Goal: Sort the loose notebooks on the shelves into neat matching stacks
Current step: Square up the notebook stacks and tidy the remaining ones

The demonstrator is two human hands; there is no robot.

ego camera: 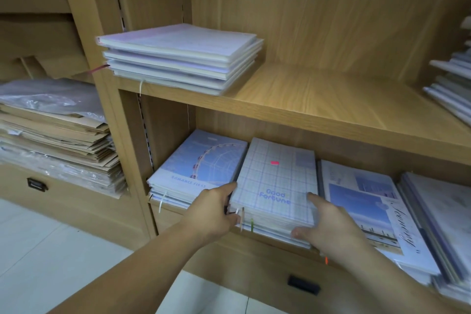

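Observation:
On the lower shelf, a stack of checked "Good Fortune" notebooks lies between a stack with a Ferris-wheel cover on its left and a stack with a sky-photo cover on its right. My left hand presses against the left front corner of the checked stack, fingers curled round its edge. On the right front corner rests my right hand, thumb on the top cover and fingers along the side. The upper shelf carries a slightly uneven stack of pale lilac notebooks.
More notebook stacks sit at the far right on the lower shelf and the upper shelf. A pile of brown envelopes and plastic-wrapped sheets fills the left bay. The upper shelf board is bare in its middle. Drawer handles show below.

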